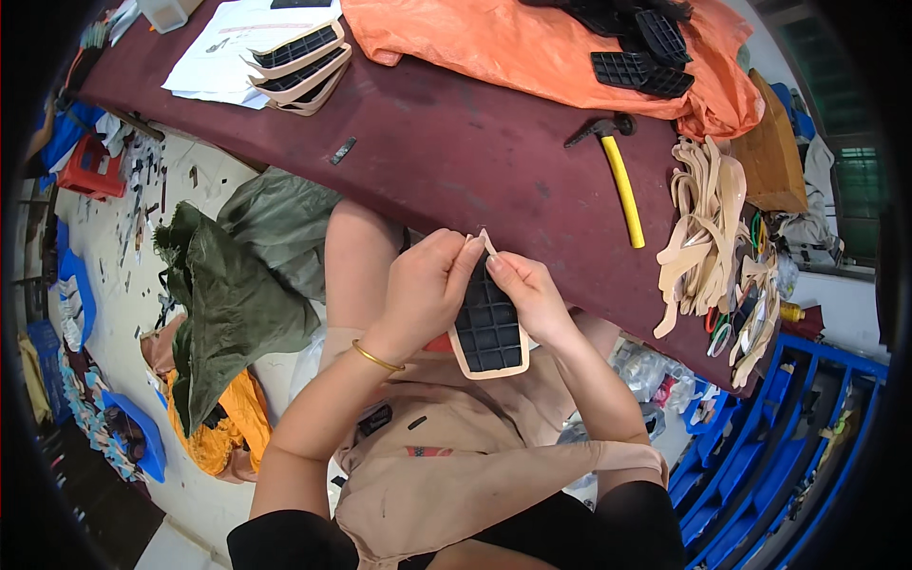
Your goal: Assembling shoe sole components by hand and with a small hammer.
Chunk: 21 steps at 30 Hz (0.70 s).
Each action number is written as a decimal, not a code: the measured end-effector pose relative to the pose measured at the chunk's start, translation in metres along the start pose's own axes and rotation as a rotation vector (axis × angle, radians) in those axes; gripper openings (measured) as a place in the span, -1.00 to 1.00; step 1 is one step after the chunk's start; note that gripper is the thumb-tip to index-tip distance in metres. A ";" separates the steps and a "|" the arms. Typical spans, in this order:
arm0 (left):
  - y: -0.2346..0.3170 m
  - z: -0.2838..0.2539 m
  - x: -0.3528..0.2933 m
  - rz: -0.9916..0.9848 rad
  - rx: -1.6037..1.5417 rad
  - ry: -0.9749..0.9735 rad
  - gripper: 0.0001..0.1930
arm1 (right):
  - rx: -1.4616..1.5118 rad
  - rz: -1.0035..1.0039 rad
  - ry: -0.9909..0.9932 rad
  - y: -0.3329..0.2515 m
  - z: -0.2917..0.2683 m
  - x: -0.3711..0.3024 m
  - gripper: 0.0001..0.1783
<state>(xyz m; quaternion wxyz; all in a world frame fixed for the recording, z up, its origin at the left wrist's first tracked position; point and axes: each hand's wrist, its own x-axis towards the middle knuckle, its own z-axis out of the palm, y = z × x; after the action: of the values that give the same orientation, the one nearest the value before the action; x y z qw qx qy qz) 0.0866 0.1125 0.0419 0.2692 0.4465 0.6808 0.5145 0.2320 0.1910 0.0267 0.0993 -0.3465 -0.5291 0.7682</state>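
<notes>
Above my lap, at the table's near edge, I hold a black shoe-sole piece (487,328) with a raised grid and a beige strip (496,372) around its edge. My left hand (429,275) is closed, thumb and fingers pinching the strip at the upper end. Opposite it, my right hand (532,293) pinches the upper right edge, also closed. Between the hands a narrow pointed bit of beige strip sticks up. The fingers hide most of the upper end of the sole piece.
A hammer (622,190) with a yellow handle lies on the dark red table (456,142). Beige strips (703,218) hang over its right edge. Rimmed sole pieces (299,66) are stacked far left; black ones (641,74) lie on orange sheeting (456,33). Blue racks (760,446) stand right.
</notes>
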 end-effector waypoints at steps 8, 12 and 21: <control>-0.007 -0.014 0.044 -0.066 -0.123 0.326 -0.77 | 0.271 0.246 -0.142 -0.021 -0.029 -0.020 -0.40; -0.053 -0.009 0.062 -0.035 -0.117 0.458 -0.71 | -1.163 -0.169 -0.190 -0.040 -0.032 -0.072 -0.31; -0.027 -0.047 0.044 0.252 0.525 0.181 -0.31 | -0.619 0.098 -0.665 -0.104 -0.023 -0.219 -0.25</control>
<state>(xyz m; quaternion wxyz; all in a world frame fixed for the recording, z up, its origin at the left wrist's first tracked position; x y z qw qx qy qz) 0.0188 0.1274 0.0358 0.0168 0.5340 0.7511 0.3878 0.3866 0.1383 0.2076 -0.2208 -0.1191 -0.7198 0.6473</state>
